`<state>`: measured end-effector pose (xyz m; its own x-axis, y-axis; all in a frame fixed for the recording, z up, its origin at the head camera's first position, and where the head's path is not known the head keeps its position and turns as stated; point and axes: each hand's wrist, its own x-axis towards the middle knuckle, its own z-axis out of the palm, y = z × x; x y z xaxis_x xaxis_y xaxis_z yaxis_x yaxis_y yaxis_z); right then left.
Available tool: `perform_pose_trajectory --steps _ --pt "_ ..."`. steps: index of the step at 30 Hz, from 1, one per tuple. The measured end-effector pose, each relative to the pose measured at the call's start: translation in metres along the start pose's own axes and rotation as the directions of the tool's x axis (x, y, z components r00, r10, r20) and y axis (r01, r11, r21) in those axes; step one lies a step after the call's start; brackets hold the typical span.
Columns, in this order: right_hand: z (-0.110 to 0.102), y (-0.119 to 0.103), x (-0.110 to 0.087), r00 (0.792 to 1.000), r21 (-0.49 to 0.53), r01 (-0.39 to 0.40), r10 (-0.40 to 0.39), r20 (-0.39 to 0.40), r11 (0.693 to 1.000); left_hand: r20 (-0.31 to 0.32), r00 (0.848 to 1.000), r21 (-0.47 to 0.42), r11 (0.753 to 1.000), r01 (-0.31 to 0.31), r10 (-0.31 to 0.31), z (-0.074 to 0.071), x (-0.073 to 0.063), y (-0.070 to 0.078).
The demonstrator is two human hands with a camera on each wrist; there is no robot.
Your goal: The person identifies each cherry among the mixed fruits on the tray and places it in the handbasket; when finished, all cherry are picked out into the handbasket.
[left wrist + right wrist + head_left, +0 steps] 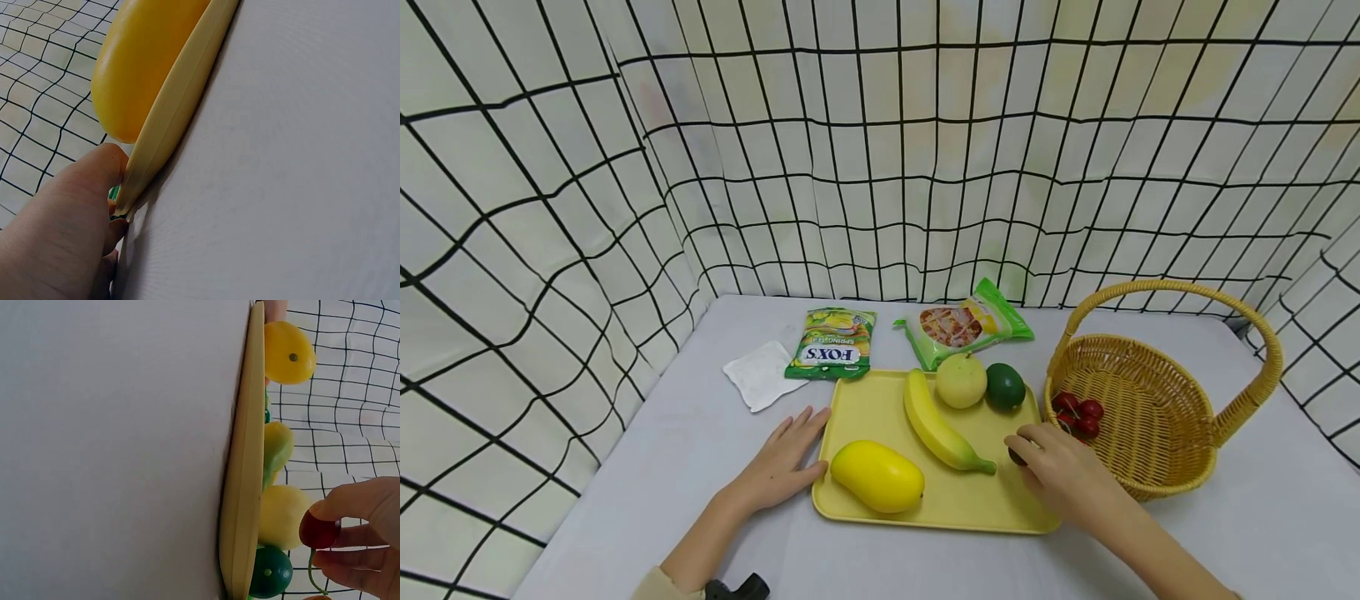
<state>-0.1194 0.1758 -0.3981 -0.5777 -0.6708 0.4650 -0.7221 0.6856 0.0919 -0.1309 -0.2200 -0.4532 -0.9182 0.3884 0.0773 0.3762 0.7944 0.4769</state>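
Note:
My right hand (1060, 471) is over the right end of the yellow tray (966, 504). Between its thumb and fingers it pinches a dark red cherry (320, 530), whose green stem hangs down in the right wrist view. My left hand (781, 462) lies at the tray's left edge with fingers extended, the thumb (112, 164) right at the rim. On the tray are a yellow mango (877, 477), a banana (942, 429), a pale yellow-green round fruit (961, 381) and a dark green fruit (1004, 387). Several red cherries (1087, 419) sit in the wicker basket (1150, 400), at its left side.
Behind the tray lie a green FOX'S candy bag (831, 343) and a green snack packet (966, 325). A white square packet (762, 375) is to the left. The basket's tall handle (1180, 287) arches over it. Black netting (865, 125) over white cloth encloses the table.

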Motion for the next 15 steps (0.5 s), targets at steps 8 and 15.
perform_pose_trajectory --steps 8,15 --pt "-0.012 0.007 0.003 0.994 0.019 0.042 -0.039 -0.102 0.999 0.012 1.0 -0.011 1.0 0.007 -0.007 0.0 0.0 -0.001" --pt "-0.021 0.013 0.002 0.992 0.006 0.025 -0.024 -0.121 1.0 0.013 1.0 -0.018 1.0 0.009 -0.009 -0.001 0.0 0.0"
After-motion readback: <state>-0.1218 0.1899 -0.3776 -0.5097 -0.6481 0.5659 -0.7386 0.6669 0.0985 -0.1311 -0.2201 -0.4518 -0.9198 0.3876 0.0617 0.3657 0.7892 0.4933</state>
